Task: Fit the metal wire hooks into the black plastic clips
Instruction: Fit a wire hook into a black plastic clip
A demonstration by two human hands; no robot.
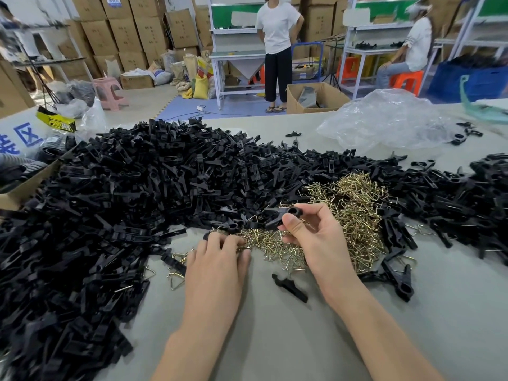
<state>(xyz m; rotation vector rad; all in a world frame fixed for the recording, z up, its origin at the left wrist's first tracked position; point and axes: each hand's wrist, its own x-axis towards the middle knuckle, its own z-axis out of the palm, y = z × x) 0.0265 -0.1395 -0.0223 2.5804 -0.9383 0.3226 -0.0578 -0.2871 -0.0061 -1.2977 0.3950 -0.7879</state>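
Grey table (275,339): hooks (354,215) hide left hand (217,259) fingertips; right hand (310,237) pinches clip (280,214).

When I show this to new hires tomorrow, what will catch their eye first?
A huge heap of black clips sprawls across the left and middle of the table. Against it, a gold-coloured pile of wire hooks glints at centre right. In front, the right hand pinches one clip while the left hand touches the hooks' near edge.
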